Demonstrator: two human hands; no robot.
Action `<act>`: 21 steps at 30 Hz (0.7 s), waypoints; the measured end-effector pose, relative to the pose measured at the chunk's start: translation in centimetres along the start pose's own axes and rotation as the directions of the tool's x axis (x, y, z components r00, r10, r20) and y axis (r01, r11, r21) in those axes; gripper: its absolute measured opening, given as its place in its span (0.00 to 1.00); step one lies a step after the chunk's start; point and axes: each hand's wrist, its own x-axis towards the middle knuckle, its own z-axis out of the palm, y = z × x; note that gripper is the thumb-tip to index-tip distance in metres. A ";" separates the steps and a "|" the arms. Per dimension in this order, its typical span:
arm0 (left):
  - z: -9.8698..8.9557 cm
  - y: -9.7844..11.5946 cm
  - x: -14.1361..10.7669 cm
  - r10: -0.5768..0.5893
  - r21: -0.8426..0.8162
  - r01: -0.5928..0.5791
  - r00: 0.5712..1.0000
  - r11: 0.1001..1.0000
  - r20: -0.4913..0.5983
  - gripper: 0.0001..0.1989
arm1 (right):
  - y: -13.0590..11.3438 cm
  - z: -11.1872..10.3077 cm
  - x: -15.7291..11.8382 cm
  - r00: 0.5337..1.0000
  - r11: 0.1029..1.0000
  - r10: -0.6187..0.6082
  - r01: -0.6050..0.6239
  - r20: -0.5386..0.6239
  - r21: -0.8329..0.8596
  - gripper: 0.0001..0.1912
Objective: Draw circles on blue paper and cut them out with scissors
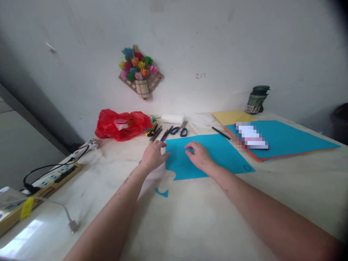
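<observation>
The power strip [61, 174] runs along the desk's left edge, with a loose plug [73, 225] lying nearer the front. Toward the back edge sits the red bag [108, 125], then the knife [151, 129] and the pens [156, 134].

The left hand [152, 156] is at the left edge of the blue sheet [223, 154], thumb and forefinger apart. A pale patch shows between them; I cannot tell whether it is something held. Below the hand, nearer the desk's front edge, lies a blue scrap [162, 194] with a curved bite out of it, apart from the sheet. It is best kept clear of the left forearm, which could sweep it aside.

The sheet lies flat in the middle of the desk, its near left corner notched. That corner looks the weakest part, so any grip should fall on the straight edge instead. Behind the sheet are the scissors [183, 126].

The right hand [199, 154] is over the sheet, fingers curled, thumb and forefinger slightly apart, gripping nothing visible; contact is unclear. Flat fingers would steady thin paper better than curled tips, which may crease it.

A pen [221, 133] lies near the sheet's far edge, and a small drawn circle [247, 168] marks its near right corner. Toward the desk's right edge, a phone [252, 136] rests on stacked paper [293, 136]; sliding the sheet right would risk catching that stack.
</observation>
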 end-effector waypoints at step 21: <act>3.3 1.7 0.8 0.347 -0.026 -0.362 0.866 0.932 0.360 0.35 | 8.0 -5.7 5.4 0.964 0.846 0.228 -0.264 -0.134 -0.464 0.11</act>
